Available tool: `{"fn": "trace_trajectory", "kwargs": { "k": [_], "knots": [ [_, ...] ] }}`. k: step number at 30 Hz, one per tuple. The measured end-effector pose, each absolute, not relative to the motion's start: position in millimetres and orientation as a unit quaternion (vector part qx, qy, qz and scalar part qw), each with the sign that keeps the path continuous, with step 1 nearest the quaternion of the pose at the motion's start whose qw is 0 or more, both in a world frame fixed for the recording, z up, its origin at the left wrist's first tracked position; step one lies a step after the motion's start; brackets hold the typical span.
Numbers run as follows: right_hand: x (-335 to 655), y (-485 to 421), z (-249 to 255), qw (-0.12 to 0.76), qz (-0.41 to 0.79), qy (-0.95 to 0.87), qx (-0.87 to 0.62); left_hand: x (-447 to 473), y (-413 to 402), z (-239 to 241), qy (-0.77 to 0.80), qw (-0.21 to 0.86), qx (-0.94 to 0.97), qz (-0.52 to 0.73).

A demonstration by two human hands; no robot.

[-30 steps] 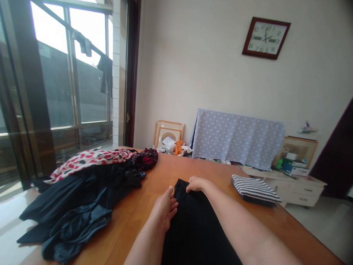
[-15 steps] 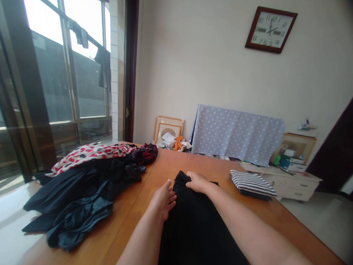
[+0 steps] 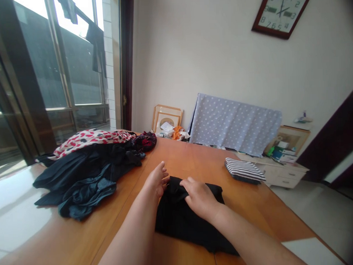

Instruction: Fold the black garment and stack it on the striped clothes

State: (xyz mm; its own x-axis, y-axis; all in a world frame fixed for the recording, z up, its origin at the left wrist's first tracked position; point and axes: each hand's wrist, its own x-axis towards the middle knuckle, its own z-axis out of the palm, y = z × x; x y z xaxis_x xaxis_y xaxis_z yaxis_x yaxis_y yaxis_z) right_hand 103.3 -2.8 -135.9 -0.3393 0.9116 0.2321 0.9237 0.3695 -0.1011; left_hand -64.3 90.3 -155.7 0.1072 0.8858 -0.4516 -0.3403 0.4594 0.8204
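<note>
Working with both bare hands, the person handles a black garment (image 3: 179,221), which lies on the wooden table (image 3: 191,157) in front of the body, between the two forearms. The right hand (image 3: 201,196) is on the upper part of this garment; its fingers and thumb are bent around a gathered fold of the cloth and appear to grasp it. The right forearm passes over the right side of the garment. The left hand (image 3: 158,181) is at the upper left edge, with the fingers extended and a little curved, not closed on anything; whether the fingertips touch the cloth, one cannot tell.

On the left side of the table there is a heap of loose dark clothes (image 3: 79,167), with a blue-grey garment (image 3: 87,193) at its near side and a white cloth with red and black spots (image 3: 92,141) at its far side. To the right, well apart from the heap, lies a folded striped garment (image 3: 244,170). Behind the table, a dotted cloth (image 3: 235,120) hangs near the wall, and a square clock (image 3: 282,12) is above.
</note>
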Motion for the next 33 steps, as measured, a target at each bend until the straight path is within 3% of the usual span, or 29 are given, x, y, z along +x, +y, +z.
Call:
{"fn": "trace_trajectory", "kwargs": {
  "k": [13, 21, 28, 33],
  "knots": [
    [80.4, -36.1, -150.5, 0.138, -0.042, -0.806, -0.574, -66.1, 81.2, -151.4, 0.494, 0.677, 0.303, 0.454],
    [75.9, -47.2, -142.5, 0.216, -0.08, -0.778, -0.585, -70.0, 79.2, -146.4, 0.514, 0.626, 0.347, 0.473],
    [61.3, -64.7, -170.6, 0.153, -0.081, -0.832, -0.527, -73.1, 81.1, -149.0, 0.539, 0.582, 0.373, 0.482],
    [60.6, -67.4, -163.2, 0.16, -0.073, -0.824, -0.538, -70.9, 77.8, -147.2, 0.542, 0.565, 0.393, 0.482]
  ]
}}
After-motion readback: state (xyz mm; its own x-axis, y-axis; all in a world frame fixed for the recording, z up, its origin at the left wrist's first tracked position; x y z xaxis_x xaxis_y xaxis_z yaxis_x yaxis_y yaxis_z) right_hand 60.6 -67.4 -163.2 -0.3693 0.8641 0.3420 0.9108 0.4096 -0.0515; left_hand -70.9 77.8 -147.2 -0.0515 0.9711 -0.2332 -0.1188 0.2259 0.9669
